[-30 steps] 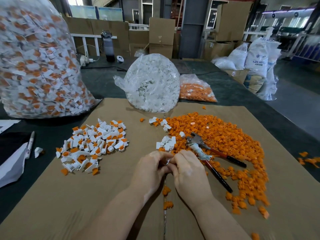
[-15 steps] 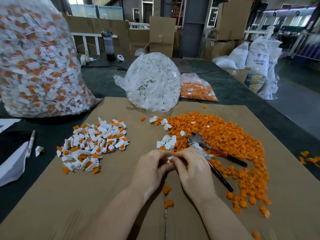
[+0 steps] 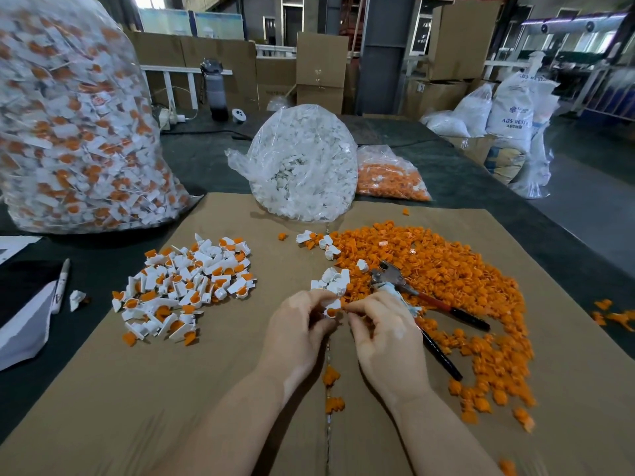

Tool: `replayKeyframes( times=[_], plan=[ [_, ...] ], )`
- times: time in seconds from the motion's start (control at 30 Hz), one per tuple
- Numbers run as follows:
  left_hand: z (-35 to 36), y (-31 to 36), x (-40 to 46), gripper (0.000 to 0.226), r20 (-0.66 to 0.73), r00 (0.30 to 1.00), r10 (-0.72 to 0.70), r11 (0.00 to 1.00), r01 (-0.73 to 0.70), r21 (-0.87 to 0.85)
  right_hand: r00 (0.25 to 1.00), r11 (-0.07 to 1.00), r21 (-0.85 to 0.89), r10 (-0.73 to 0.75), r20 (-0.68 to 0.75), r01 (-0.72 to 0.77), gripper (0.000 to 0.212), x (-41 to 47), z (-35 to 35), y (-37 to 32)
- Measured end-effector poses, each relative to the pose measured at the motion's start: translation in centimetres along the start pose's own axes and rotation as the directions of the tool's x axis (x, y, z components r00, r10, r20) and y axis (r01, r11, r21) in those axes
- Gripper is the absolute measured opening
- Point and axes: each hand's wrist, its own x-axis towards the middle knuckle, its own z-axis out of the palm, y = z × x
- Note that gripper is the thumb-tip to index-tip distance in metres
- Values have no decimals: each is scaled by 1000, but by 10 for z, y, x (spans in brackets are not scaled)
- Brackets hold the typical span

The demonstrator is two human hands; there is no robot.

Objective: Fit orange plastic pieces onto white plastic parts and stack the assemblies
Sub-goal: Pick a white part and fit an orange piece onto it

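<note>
Warehouse floor behind, boxes and sacks stacked far back, and up front a sheet of brown cardboard laid over the dark table. Both hands work at the near centre. A second ago the fingers hid the piece completely; now it shows between them: a white part with an orange insert seated in its round end. That looks like a fit just made, or very nearly.

The left hand pinches the assembly between thumb and fingertips. The right hand has its fingers curled right beside the piece, touching or just off it; whether it holds anything of its own, I cannot tell.

To the left lies the pile of finished assemblies, the likely next stop for this one. Just beyond the hands sits a small cluster of loose white parts, and to the right spreads the big heap of orange pieces, with red-handled pliers lying on it. Farther off stand a bag of white parts and, far left, a large bag of assemblies.
</note>
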Motion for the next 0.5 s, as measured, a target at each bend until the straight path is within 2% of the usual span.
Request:
replayKeyframes(
  times=[0.1, 0.2, 0.4, 0.5],
  plan=[
    [-3, -6, 4, 34, -125, 980, -157, 988, 157, -14, 996, 996, -45, 71, -54, -74, 14, 0, 1, 3],
    [-12, -20, 11, 34, -202, 947, -249, 965, 260, 31, 992, 989, -98, 108, -65, -114, 17, 0, 4, 4],
    [-33, -39, 21, 43, -289, 898, -333, 890, 400, 219, 992, 967, -219, 120, -48, -127, 19, 1, 9, 3],
    [-32, -37, 18, 50, -332, 902, -278, 898, 366, 244, 996, 957, -277, 73, -45, -83, 23, 3, 11, 2]
  ],
)
